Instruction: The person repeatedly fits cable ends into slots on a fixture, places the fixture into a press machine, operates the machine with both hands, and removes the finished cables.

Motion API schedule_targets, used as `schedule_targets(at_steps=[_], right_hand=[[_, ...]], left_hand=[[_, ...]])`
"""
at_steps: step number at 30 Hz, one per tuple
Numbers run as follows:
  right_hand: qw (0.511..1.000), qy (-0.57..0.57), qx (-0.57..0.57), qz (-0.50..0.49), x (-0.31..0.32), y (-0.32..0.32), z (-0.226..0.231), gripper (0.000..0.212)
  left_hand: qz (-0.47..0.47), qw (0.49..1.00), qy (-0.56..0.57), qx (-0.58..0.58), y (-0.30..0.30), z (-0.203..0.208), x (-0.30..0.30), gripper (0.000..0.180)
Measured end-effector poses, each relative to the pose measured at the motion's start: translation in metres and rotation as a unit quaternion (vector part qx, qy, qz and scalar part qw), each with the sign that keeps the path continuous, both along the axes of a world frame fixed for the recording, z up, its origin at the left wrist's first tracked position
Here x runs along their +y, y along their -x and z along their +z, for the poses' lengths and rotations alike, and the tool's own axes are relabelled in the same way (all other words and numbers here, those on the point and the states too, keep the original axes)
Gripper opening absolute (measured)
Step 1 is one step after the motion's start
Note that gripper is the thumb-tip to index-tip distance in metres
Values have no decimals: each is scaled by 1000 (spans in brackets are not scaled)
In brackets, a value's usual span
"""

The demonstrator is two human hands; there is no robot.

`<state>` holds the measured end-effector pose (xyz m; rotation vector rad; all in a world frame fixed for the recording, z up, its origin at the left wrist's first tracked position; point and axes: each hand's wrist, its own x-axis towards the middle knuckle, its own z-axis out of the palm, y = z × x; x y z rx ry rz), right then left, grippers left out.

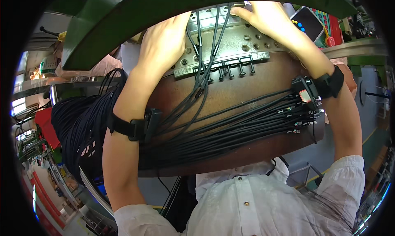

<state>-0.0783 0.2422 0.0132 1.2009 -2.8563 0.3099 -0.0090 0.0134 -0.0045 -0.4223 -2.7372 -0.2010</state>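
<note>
My left hand [164, 42] rests at the left side of a metal mold block [234, 40], its fingertips hidden behind a green machine frame. Against the block's far right part lies my right hand [265, 18], thumb stretched toward the middle, other fingers hidden by the frame. Several black cables [214, 51] run between the hands over the block and up out of sight. Along the block's near edge sits a metal bar with black pegs [230, 67]. Whether either hand grips anything is hidden.
A green machine frame [135, 22] arches above my hands. On the brown table [255, 88] lies a row of black cables [222, 129] with small connectors at the right ends. A thick cable bundle [82, 129] hangs at the left. A red tray [334, 28] stands far right.
</note>
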Motion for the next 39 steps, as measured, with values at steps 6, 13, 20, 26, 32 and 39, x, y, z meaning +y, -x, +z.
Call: schedule_targets(at_steps=[6,13,20,26,32,39], right_hand=[[878,401,-223,-133,123,-111,8,33],[959,45,15,-280,223,-260,-153,45],[881,244,-156,-375,243,-283,-210,26],[945,172,-81,-266,216,-254,-184,29],[941,164,-86,-285,204,-251,-170,23],[913,-204,-340,-97,174,-228,-38,19]], left_hand=[[-32,762,-506,-404,-154,42,-10,53],[223,891,-200,-340,-365,-124,-9,33],[191,921,-262,-216,-377,-171,-27,31],[190,939,-208,-199,-366,-163,-26,34],[177,948,-189,-183,-364,-173,-30,34],[-15,799,-255,-545,-289,-36,14,51]])
